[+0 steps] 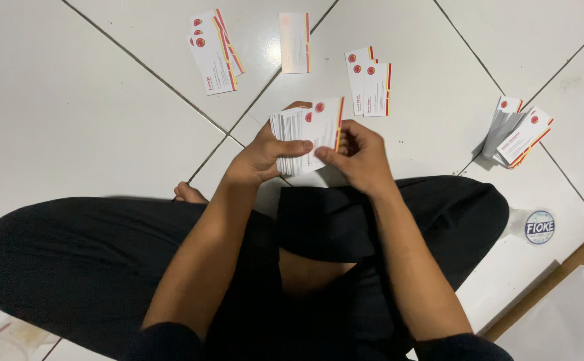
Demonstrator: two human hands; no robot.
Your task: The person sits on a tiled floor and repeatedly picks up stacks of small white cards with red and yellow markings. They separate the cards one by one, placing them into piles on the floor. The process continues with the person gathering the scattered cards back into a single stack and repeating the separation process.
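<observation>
A person is sitting cross-legged on a white tiled floor [91,100], and both hands are meeting over the knees around a thick stack of cards [290,142]. The left hand [260,157] is wrapping the stack from the left, thumb lying across its face and fingers curling underneath, so it is closed around the pack. The right hand [357,155] is pinching the top card [325,127] by its near right edge between thumb and fingertips, and that card is sitting slightly askew on the rest, its red and yellow stripe showing.

Further out on the floor, four small groups are lying apart from one another: a fanned pile at far left [213,50], a single card [295,42] beyond the hands, a pair of overlapping cards [371,83] just past the stack, and a looser heap at right [518,134]. A round sticker [539,227] is lying near the right knee.

The likeliest slip seems to be two cards lifting together, since they look thin and glossy and are clinging face to face. The stack is also looking splayed at its left edge, so a loosening thumb could be letting the pack fan out and spill onto the legs. The pair of overlapping cards is lying close to the hands, and a careless reach may be nudging it across the smooth tiles. The heap at right is already looking untidy and could be sliding apart further.
</observation>
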